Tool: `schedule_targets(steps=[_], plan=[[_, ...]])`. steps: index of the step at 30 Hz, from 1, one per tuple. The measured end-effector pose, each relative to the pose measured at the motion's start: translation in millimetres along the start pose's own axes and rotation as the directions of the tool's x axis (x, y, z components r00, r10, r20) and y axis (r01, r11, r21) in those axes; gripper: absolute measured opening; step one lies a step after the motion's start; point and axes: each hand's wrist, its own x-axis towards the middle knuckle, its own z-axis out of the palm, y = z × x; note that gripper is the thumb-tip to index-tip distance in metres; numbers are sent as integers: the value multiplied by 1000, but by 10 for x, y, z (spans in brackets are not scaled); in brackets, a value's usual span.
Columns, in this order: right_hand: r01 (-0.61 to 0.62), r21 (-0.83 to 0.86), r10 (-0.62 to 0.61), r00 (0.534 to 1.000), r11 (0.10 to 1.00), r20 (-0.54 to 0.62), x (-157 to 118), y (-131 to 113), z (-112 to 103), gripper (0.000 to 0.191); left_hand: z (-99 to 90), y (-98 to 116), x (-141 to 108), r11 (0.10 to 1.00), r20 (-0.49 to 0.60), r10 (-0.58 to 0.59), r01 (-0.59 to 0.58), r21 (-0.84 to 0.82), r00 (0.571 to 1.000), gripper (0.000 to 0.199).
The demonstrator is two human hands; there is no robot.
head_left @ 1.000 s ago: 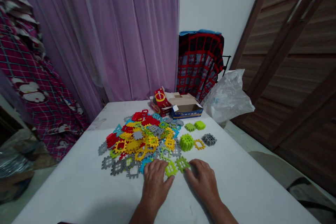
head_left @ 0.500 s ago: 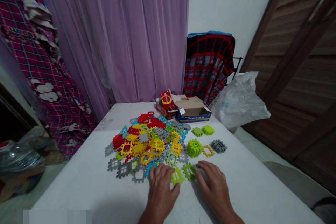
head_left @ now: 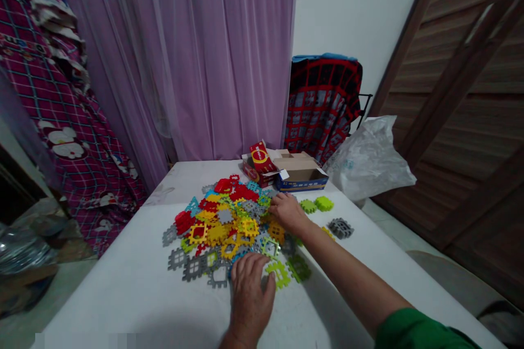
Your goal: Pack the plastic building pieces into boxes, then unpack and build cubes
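A mixed heap of interlocking plastic building tiles (head_left: 216, 232) in red, yellow, grey, blue and green lies on the white table. At the heap's near edge rests my left hand (head_left: 250, 292), fingers stretched over a blue tile and thumb apart. My right hand (head_left: 289, 212) reaches into the heap's right side, fingers bent down among the green and yellow tiles; no held tile can be seen. Just right of my left thumb lies a bright green window tile (head_left: 279, 274). Beside it is another green tile (head_left: 299, 268), shaded by my right arm. The green stack is mostly hidden behind that arm.
Right of the heap are a grey tile stack (head_left: 340, 228) and two small green stacks, one of them farther right (head_left: 324, 203). Behind stand an open blue cardboard box (head_left: 305, 181) and a red box (head_left: 262, 157). A clear plastic bag (head_left: 368, 161) hangs at the table's right edge.
My right hand has moved forward from beside the near green tiles to the right side of the heap. My left hand stays almost in place. The view has shifted slightly.
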Motion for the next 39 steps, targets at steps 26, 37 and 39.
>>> schedule_targets(steps=[26,37,39], plan=[[-81,808,430,875,583,-223,-1413,-714,493,50,-13,-69,37,830,82,-388,387,-401,918,29],[-391,535,584,771,749,-254,-1575,-596,568,33,-53,-66,52,804,97,-395,394,-445,914,36],[-495,508,659,723,705,-210,-1679,-496,574,34,-71,-86,51,803,66,-417,402,-441,906,39]])
